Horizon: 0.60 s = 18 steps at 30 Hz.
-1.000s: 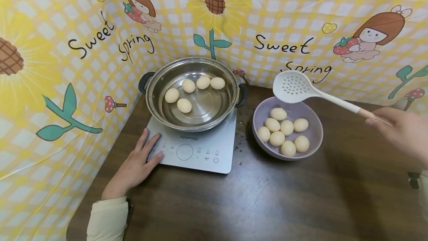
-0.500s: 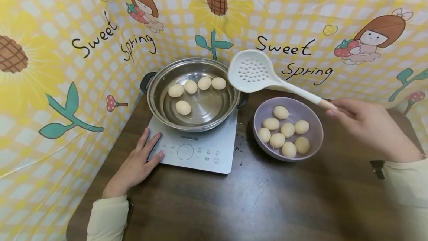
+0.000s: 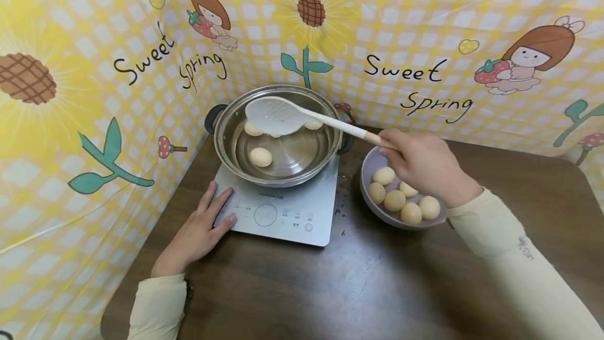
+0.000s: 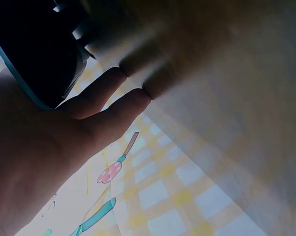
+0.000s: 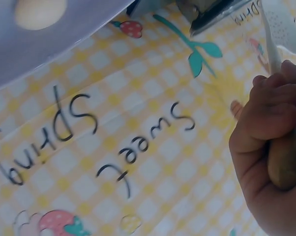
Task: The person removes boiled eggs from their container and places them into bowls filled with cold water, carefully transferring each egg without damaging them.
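Observation:
In the head view my right hand [image 3: 422,164] grips the wooden handle of a white slotted spoon [image 3: 276,114]. The spoon's bowl is over the steel pot [image 3: 226,153], hiding part of a row of eggs. One egg [image 3: 260,157] lies apart in the pot's water, nearer the front. The right wrist view shows my right hand [image 5: 273,132] with its fingers curled round the handle. My left hand [image 3: 200,232] rests with fingers spread at the left edge of the white induction cooker [image 3: 283,232] under the pot.
Right of the cooker stands a purple bowl [image 3: 370,209] with several eggs, partly hidden by my right hand and sleeve. Water drops lie on the dark wooden table [image 3: 302,298] between bowl and cooker. A yellow checked cloth [image 3: 401,25] covers the walls behind and to the left.
My right hand has carried the slotted spoon leftward from above the purple bowl to over the pot. The eggs in the pot have shifted slightly. My left hand has stayed at the cooker's edge.

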Each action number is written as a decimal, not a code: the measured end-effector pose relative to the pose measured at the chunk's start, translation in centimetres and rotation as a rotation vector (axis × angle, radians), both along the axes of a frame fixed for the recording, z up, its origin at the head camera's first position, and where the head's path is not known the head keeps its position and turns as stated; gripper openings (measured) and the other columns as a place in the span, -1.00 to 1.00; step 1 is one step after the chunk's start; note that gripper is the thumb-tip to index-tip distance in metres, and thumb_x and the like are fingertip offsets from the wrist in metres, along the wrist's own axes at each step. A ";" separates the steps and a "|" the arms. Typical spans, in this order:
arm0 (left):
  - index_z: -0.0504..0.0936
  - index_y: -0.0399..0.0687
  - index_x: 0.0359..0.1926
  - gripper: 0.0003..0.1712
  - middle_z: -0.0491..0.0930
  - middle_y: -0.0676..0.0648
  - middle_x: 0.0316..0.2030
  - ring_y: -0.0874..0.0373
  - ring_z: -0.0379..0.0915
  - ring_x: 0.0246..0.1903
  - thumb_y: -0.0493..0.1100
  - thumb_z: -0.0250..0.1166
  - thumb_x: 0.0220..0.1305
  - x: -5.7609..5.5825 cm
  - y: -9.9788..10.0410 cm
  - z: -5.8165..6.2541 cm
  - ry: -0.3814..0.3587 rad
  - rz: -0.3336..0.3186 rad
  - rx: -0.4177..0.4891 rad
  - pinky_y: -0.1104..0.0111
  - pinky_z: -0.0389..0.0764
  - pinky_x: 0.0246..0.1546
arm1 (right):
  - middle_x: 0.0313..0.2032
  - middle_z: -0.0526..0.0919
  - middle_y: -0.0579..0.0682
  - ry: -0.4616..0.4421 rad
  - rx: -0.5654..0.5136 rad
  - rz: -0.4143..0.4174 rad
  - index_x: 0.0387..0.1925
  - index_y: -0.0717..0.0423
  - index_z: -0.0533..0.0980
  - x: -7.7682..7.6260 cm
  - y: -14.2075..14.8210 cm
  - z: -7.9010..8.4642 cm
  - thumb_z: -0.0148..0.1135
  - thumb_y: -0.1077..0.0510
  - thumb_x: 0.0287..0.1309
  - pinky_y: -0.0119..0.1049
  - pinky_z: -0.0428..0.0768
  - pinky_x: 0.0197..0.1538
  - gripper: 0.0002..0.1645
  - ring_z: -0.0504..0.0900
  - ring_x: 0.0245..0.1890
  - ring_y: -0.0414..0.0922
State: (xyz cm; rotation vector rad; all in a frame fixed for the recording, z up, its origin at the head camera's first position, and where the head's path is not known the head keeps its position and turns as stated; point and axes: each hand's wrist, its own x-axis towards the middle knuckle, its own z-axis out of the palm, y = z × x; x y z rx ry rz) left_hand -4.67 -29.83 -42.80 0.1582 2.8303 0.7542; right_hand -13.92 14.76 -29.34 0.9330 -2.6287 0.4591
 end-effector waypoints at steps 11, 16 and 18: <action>-0.08 0.25 0.50 -0.21 -0.47 0.00 0.46 -0.50 -0.09 0.26 0.31 -0.08 0.37 0.1 0.2 0.1 0.002 0.001 -0.002 -0.34 0.12 0.03 | -0.65 0.39 -0.14 -0.029 0.095 0.035 -0.20 0.01 0.49 -0.4 -3.1 -1.1 0.21 0.12 0.24 -0.23 0.27 -0.72 -0.88 0.28 -0.75 -0.16; -0.08 0.25 0.49 -0.21 -0.46 -0.01 0.46 -0.48 -0.11 0.27 0.31 -0.06 0.36 0.2 0.2 0.2 -0.001 0.009 0.001 -0.33 0.11 0.04 | -0.65 0.43 -0.19 -0.151 0.085 0.074 -0.18 -0.01 0.53 -0.1 -3.8 -0.8 0.23 0.13 0.22 -0.26 0.30 -0.63 -0.86 0.29 -0.71 -0.18; -0.08 0.26 0.49 -0.21 -0.47 0.00 0.46 -0.48 -0.11 0.28 0.32 -0.06 0.36 0.2 0.2 0.2 -0.002 0.011 0.004 -0.33 0.10 0.05 | -0.65 0.43 -0.21 -0.187 0.090 0.080 -0.18 -0.02 0.55 0.1 -4.0 -0.4 0.23 0.14 0.21 -0.26 0.31 -0.60 -0.86 0.28 -0.71 -0.18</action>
